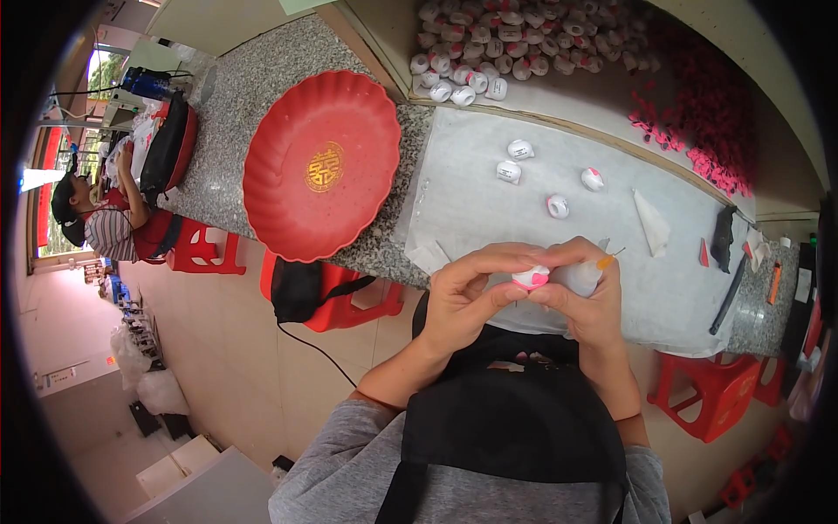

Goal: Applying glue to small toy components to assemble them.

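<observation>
In front of my chest, my left hand (467, 293) pinches a small rounded white piece with a pink patch (531, 278) between thumb and fingers. My right hand (589, 301) presses on the piece's other side with thumb and fingertip. Tucked in that same hand is a translucent squeeze bottle (582, 279) with an orange collar and thin needle tip, pointing up and right. Beyond my hands, several similar white pieces, one of them a white ball with a pink spot (593, 179), lie apart on the pale sheet (559, 244). My fingers partly hide the held piece.
A large red scalloped tray (288, 188) sits left on the granite counter (229, 96). Behind the sheet, a shelf holds a heap of white pieces (497, 44) and pink scraps (711, 140). Black strips (723, 237) lie right. Red stools (711, 393) stand below; another person (113, 218) sits far left.
</observation>
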`<state>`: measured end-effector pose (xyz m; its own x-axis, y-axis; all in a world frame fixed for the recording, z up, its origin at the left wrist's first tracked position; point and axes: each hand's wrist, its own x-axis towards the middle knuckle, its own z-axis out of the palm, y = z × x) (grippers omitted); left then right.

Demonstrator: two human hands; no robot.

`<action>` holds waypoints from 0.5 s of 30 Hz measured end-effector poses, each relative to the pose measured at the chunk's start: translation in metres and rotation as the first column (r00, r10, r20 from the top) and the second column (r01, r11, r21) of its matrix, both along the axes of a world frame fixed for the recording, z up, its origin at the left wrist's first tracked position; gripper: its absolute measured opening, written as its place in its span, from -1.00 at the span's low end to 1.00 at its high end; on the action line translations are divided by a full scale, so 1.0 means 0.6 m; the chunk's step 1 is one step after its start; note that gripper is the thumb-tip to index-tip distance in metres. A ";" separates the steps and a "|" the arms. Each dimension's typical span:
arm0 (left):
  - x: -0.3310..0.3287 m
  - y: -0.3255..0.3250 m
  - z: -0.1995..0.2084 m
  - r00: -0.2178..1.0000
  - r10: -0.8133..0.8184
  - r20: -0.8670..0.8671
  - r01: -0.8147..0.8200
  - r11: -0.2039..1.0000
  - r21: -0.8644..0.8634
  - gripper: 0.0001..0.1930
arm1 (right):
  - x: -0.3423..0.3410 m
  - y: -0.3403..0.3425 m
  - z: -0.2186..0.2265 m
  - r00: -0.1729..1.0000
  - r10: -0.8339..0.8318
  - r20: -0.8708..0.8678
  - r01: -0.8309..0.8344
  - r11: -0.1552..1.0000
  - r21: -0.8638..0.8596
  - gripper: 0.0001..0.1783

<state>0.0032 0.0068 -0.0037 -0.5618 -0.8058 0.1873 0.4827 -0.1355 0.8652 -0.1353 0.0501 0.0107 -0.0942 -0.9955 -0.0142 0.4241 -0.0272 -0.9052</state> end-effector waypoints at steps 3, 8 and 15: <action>-0.002 0.002 -0.001 1.000 0.023 -0.002 -0.023 1.000 -0.021 -0.79 | 0.004 0.001 0.001 1.000 -0.023 0.000 0.023 1.000 0.017 -0.75; -0.001 -0.001 -0.002 0.997 0.077 0.015 -0.074 0.987 -0.145 -0.81 | 0.009 0.003 0.004 0.999 -0.028 0.017 0.028 0.999 0.027 -0.76; 0.003 -0.004 0.001 1.000 -0.009 -0.013 0.009 1.000 -0.009 -0.78 | 0.010 0.004 0.006 0.998 -0.056 0.039 0.054 0.998 0.042 -0.75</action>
